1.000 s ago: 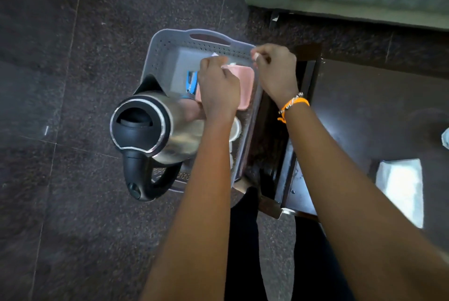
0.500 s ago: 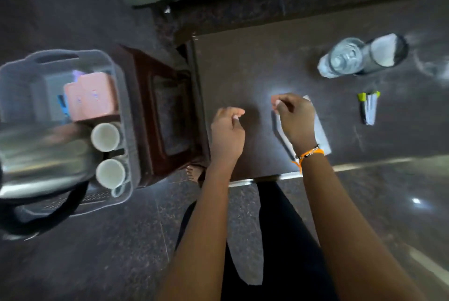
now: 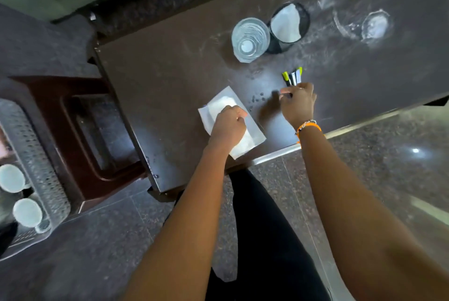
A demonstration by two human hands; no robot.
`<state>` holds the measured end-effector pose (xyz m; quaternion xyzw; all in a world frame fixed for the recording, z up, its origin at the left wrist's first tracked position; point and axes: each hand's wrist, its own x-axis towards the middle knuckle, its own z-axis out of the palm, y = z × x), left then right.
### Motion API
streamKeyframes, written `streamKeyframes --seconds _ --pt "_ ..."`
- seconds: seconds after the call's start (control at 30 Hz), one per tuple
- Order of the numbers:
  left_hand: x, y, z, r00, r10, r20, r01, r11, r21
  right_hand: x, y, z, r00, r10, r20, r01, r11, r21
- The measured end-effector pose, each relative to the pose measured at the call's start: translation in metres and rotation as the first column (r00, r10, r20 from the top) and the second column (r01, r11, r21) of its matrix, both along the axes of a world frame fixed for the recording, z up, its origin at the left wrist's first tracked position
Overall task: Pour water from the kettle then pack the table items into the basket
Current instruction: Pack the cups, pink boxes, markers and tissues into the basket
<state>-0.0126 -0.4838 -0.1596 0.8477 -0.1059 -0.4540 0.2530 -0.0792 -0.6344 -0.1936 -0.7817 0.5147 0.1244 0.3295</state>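
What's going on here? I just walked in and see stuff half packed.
A person is clearing the table. The left hand rests curled on a white napkin; the right hand reaches the pens. A glass and black holder remain. Two cups already sit in the basket.

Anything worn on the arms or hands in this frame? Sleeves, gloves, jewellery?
Both forearms are bare: no sleeves, no gloves. The right hand has an orange band and a thin beaded bracelet at the wrist. The left hand and its wrist show nothing worn.
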Motion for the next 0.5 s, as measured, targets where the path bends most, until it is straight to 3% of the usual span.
streamKeyframes --seconds 0.2,0.4,0.5 --pt "-0.004 0.002 -0.010 0.999 -0.035 -0.012 0.036 0.998 0.058 -0.003 -0.019 -0.020 0.977 0.136 -0.165 -0.131 0.991 0.042" --pt "-0.002 0.016 -0.008 0.999 0.035 -0.028 -0.033 0.998 0.058 -0.009 -0.015 -0.020 0.973 0.196 -0.121 -0.200 0.979 -0.026" --pt "0.004 0.024 0.000 0.994 0.105 0.035 -0.105 0.994 0.010 -0.011 0.009 -0.017 0.985 0.174 -0.005 -0.174 0.984 -0.045"
